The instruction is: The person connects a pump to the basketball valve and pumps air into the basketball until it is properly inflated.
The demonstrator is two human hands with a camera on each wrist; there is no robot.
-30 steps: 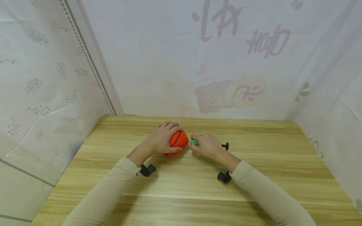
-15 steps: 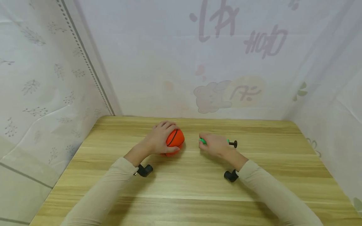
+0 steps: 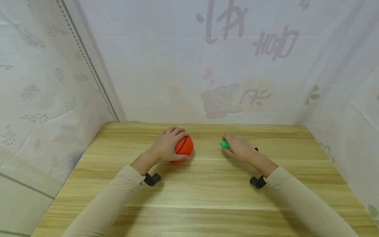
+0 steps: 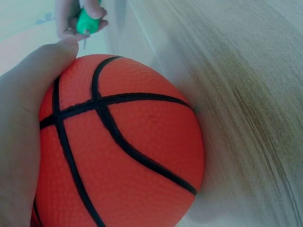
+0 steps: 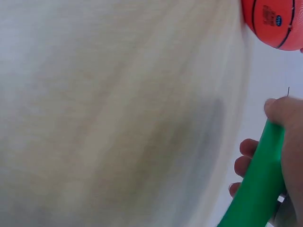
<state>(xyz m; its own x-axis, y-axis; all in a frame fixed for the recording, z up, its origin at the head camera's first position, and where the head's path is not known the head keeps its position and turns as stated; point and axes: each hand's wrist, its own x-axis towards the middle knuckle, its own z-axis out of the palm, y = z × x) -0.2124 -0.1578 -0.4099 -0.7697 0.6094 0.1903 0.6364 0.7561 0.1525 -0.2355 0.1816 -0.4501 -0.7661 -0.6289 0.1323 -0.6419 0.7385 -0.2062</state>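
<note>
In the head view, a small orange basketball [image 3: 186, 145] with black seams rests on the wooden table. My left hand [image 3: 167, 144] grips it from the left, fingers over the top and thumb along the near side. The left wrist view shows much of the basketball [image 4: 147, 137] past the thumb. To the right, my right hand [image 3: 240, 148] holds a green ball pump [image 3: 225, 144] with its thin needle facing the ball, a gap between them. The pump's green barrel [image 5: 258, 182] runs through my curled fingers in the right wrist view. Its black handle end is mostly hidden behind the hand.
A wood-grain table [image 3: 189, 194] lies under both hands. Pale printed cloth [image 3: 165, 65] hangs behind it and at both sides. Black wrist-worn devices [image 3: 152, 179] stick out under both forearms.
My right hand has drawn the pump away to the right, taking the needle out from the basketball. The left hand and ball shifted slightly left and still stay together.
</note>
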